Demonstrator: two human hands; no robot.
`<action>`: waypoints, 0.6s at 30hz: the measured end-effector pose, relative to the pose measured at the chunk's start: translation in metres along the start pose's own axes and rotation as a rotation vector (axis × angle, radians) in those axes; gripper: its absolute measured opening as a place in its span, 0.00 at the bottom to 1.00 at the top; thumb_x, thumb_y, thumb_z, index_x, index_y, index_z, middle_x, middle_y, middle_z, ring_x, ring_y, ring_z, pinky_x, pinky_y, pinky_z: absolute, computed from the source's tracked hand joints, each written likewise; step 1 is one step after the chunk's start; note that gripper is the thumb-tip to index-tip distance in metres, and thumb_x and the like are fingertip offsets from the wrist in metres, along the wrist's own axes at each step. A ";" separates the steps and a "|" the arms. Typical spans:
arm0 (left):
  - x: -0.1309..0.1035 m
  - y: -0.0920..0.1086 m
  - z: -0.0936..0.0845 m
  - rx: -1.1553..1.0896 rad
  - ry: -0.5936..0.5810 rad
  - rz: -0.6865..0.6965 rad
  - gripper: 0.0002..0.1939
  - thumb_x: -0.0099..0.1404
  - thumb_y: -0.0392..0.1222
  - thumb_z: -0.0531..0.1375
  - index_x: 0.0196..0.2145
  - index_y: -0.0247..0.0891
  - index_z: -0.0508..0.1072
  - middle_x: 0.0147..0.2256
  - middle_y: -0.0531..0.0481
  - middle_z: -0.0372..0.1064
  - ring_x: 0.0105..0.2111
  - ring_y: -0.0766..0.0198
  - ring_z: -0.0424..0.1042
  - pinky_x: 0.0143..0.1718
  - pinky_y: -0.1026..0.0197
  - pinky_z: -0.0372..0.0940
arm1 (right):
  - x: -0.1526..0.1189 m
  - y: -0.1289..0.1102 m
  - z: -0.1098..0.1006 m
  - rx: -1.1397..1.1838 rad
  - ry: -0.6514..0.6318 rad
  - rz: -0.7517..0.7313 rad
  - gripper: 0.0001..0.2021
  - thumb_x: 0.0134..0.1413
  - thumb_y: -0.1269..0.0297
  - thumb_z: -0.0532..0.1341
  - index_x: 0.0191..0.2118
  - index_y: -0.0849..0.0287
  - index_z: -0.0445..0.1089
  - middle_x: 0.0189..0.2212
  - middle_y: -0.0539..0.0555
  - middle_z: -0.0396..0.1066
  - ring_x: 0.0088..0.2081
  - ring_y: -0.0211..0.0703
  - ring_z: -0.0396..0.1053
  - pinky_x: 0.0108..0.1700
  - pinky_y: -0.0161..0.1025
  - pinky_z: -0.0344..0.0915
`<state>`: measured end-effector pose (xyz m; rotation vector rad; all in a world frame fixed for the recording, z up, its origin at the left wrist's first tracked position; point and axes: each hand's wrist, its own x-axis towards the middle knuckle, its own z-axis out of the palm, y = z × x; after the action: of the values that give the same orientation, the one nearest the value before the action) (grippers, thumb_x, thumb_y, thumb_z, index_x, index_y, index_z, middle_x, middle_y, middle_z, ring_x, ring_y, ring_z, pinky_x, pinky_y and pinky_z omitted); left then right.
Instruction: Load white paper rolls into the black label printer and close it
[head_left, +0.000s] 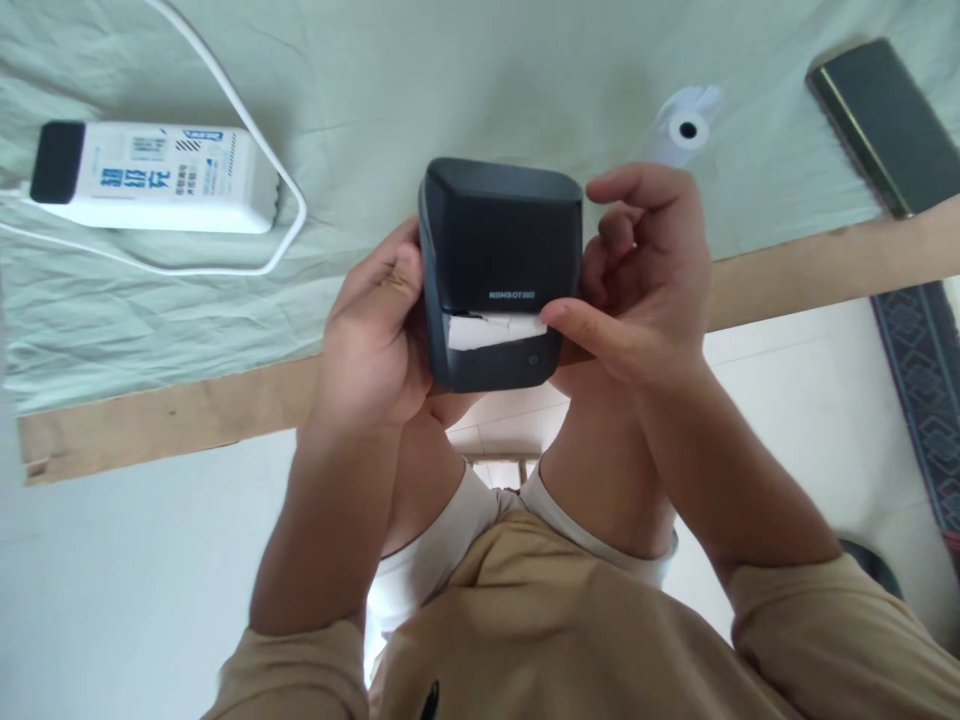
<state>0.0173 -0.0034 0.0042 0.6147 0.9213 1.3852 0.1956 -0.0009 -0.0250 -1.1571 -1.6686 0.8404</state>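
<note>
My left hand (375, 320) is wrapped round the left side of a dark label printer (499, 240) marked NIIMBOT, held up over the table's near edge. A short strip of white label paper (499, 330) with a ragged upper edge sticks out of the printer's front slot. The thumb of my right hand (645, 260) rests at the right end of this strip. Its other fingers are bent at the printer's right side, the index finger close to the upper corner; their contact is partly hidden. The printer's lid looks closed.
On the pale green cloth (360, 120), a white power bank (172, 175) with a white cable (225, 85) lies left. A white paper roll (682, 125) stands beyond my right hand, and a dark phone-like slab (889, 125) lies far right. A brown strip (832, 270) borders the near edge.
</note>
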 end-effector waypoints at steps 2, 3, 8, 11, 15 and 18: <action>-0.001 -0.001 -0.003 -0.021 -0.051 0.018 0.13 0.72 0.37 0.57 0.30 0.41 0.77 0.30 0.50 0.73 0.40 0.58 0.75 0.41 0.57 0.68 | 0.002 -0.013 0.000 -0.036 0.100 -0.039 0.29 0.56 0.35 0.65 0.56 0.44 0.62 0.37 0.51 0.68 0.33 0.45 0.73 0.28 0.42 0.66; -0.001 -0.002 -0.004 -0.017 -0.070 0.016 0.12 0.72 0.37 0.57 0.31 0.42 0.77 0.30 0.50 0.73 0.44 0.57 0.75 0.42 0.58 0.69 | 0.004 -0.022 -0.001 -0.057 0.118 -0.058 0.24 0.60 0.38 0.63 0.53 0.45 0.63 0.35 0.50 0.68 0.31 0.43 0.72 0.28 0.41 0.65; 0.002 -0.004 -0.007 0.011 -0.072 -0.004 0.12 0.71 0.42 0.60 0.28 0.43 0.74 0.30 0.49 0.73 0.49 0.55 0.75 0.42 0.60 0.70 | 0.027 -0.056 -0.012 -0.166 0.162 -0.203 0.07 0.69 0.57 0.59 0.40 0.50 0.61 0.36 0.47 0.67 0.27 0.36 0.71 0.25 0.40 0.61; 0.006 -0.004 -0.009 -0.001 -0.100 -0.027 0.10 0.71 0.44 0.60 0.32 0.40 0.76 0.33 0.49 0.75 0.43 0.58 0.76 0.43 0.60 0.70 | 0.035 -0.057 -0.016 -0.213 0.216 -0.219 0.07 0.66 0.62 0.61 0.36 0.50 0.62 0.40 0.49 0.69 0.36 0.40 0.75 0.26 0.40 0.63; 0.007 -0.001 -0.011 0.039 -0.137 -0.080 0.12 0.72 0.41 0.56 0.33 0.39 0.75 0.30 0.49 0.73 0.33 0.61 0.73 0.37 0.60 0.68 | 0.039 -0.056 -0.014 -0.602 -0.033 -0.212 0.04 0.58 0.68 0.63 0.38 0.54 0.74 0.37 0.49 0.78 0.33 0.43 0.73 0.35 0.44 0.66; 0.007 -0.001 -0.010 0.082 -0.129 -0.081 0.12 0.72 0.42 0.57 0.30 0.39 0.75 0.27 0.50 0.70 0.34 0.60 0.73 0.38 0.59 0.67 | 0.045 -0.066 -0.011 -0.922 -0.270 -0.062 0.13 0.57 0.65 0.62 0.47 0.54 0.78 0.39 0.55 0.80 0.40 0.57 0.76 0.39 0.50 0.66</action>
<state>0.0094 0.0017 -0.0027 0.7135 0.8933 1.2261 0.1776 0.0199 0.0506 -1.6182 -2.4092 0.1449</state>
